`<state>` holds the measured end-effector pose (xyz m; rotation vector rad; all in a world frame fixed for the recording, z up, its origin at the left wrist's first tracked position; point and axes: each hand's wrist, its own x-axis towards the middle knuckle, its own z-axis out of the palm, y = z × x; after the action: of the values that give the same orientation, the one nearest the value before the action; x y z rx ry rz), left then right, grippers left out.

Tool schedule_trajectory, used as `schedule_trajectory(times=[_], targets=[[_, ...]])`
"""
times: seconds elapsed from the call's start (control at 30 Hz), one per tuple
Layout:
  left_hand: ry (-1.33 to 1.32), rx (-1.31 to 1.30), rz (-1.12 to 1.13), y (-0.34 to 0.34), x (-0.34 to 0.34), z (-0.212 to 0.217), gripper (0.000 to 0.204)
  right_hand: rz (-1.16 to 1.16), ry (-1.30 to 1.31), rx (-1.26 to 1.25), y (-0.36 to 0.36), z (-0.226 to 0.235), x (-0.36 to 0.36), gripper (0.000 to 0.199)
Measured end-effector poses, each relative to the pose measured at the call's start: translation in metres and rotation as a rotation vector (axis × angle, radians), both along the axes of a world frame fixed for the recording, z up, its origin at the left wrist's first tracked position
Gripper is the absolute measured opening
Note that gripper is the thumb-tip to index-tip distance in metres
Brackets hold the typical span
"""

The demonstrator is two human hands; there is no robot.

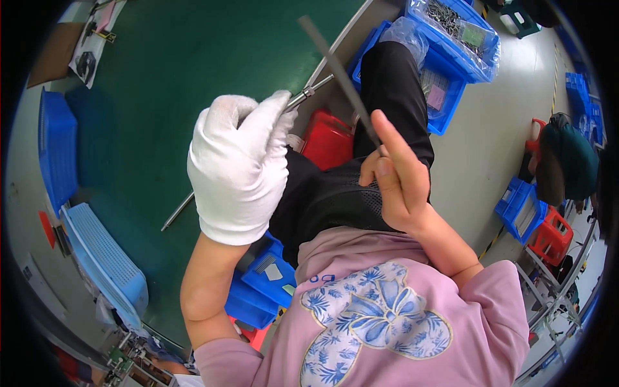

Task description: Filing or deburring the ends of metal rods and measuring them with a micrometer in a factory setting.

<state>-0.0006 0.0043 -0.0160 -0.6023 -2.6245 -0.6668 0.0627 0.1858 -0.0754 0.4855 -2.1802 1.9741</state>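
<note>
My left hand [238, 168], in a white glove, is closed around a thin metal rod [177, 211]. The rod's threaded tip pokes out above the glove and its long end slants down-left over the green table [167, 77]. My right hand [393, 177] is bare and grips a flat grey metal file [335, 68], index finger laid along it. The file slants up-left, its blade passing close to the rod's tip. Both hands are raised in front of my pink top and black trousers.
Blue bins [451, 39] with bagged metal parts stand on the floor ahead of my knees, a red stool [327, 138] beside them. Blue trays [103, 258] lie at the table's left edge. Another person [564, 164] sits at right near blue and red crates.
</note>
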Motion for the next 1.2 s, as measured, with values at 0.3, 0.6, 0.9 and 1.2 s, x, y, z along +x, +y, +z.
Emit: schedule_trajectory(times=[0.3, 0.6, 0.9, 1.2], targets=[[-0.160, 0.204, -0.006, -0.002, -0.005, 0.000, 0.022, -0.025, -0.004, 0.115, 0.001, 0.001, -0.005, 0.048], [-0.055, -0.113, -0.027, -0.002, -0.010, 0.011, 0.023, -0.076, -0.023, -0.039, 0.014, 0.016, -0.010, 0.048], [-0.003, -0.113, -0.223, -0.013, -0.025, 0.010, 0.021, 0.086, -0.361, -0.318, 0.003, 0.009, 0.001, 0.034], [-0.048, 0.106, -0.311, -0.010, -0.037, 0.000, 0.021, -0.002, -0.516, -0.112, 0.009, 0.010, -0.001, 0.019]])
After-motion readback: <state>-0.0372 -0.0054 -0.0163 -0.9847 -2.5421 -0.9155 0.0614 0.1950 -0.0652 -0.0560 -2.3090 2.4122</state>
